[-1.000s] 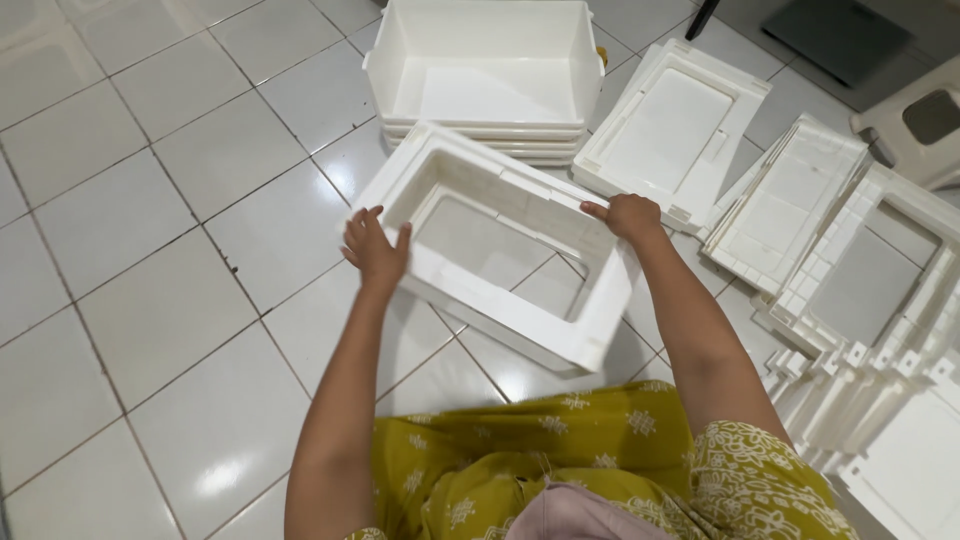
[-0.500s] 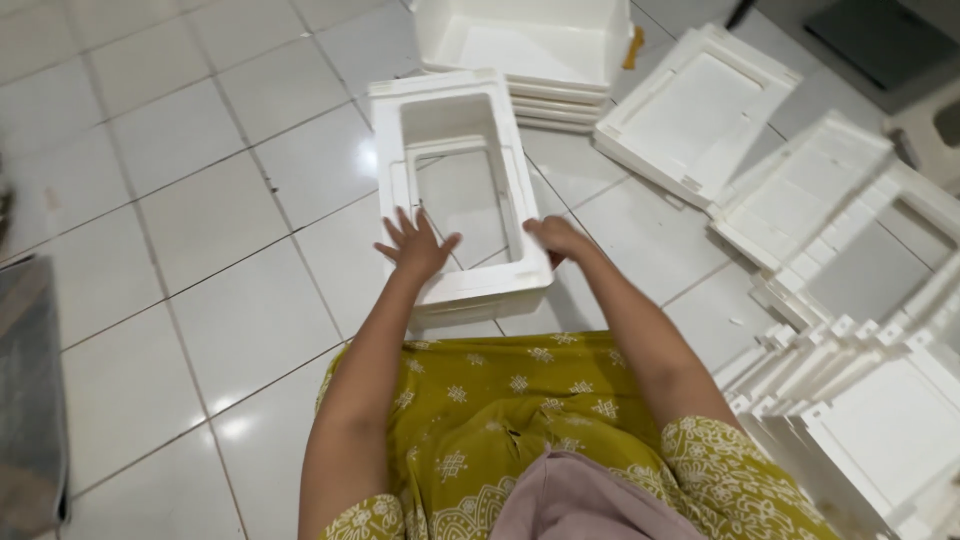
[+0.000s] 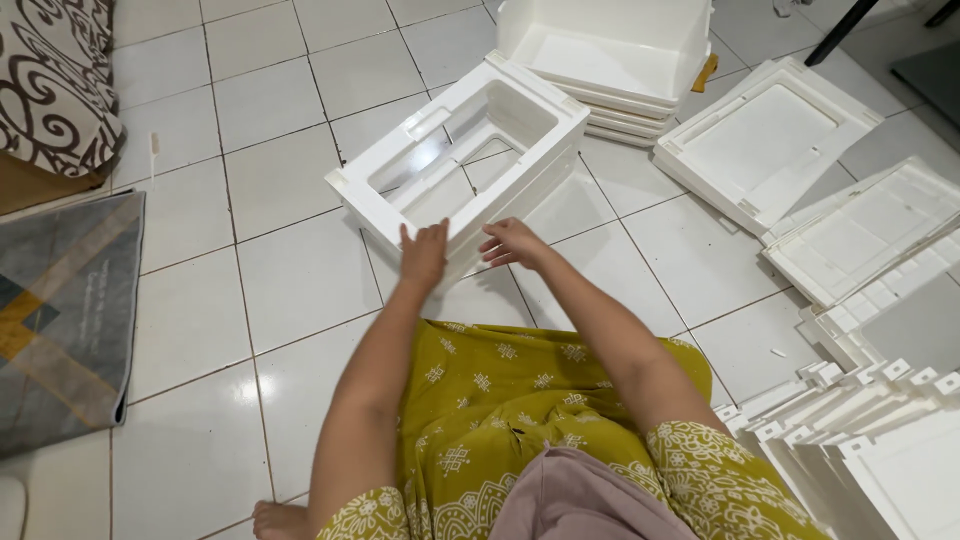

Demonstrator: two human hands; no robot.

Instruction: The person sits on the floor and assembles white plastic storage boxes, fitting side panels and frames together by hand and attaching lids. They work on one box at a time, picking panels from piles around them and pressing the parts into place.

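Note:
A white rectangular plastic frame [image 3: 380, 200], open through the middle, lies on the white tiled floor in front of me. My left hand [image 3: 424, 254] rests flat on its near wall with the fingers pointing up. Just to the right, my right hand [image 3: 512, 241] hovers at the frame's near corner, fingers loosely curled, holding nothing. I sit on the floor in a yellow patterned garment [image 3: 500, 400].
A stack of white plastic drawers [image 3: 610, 50] stands behind the frame. Flat white panels [image 3: 765, 140] lie to the right, and several more panels [image 3: 870, 440] are stacked on edge at the lower right. A grey rug [image 3: 60, 310] and a patterned cushion [image 3: 55, 80] lie at the left.
The frame has turned and moved away to the upper left. Both hands came off its sides and closed in on its near wall. The view has shifted left, showing the rug and cushion.

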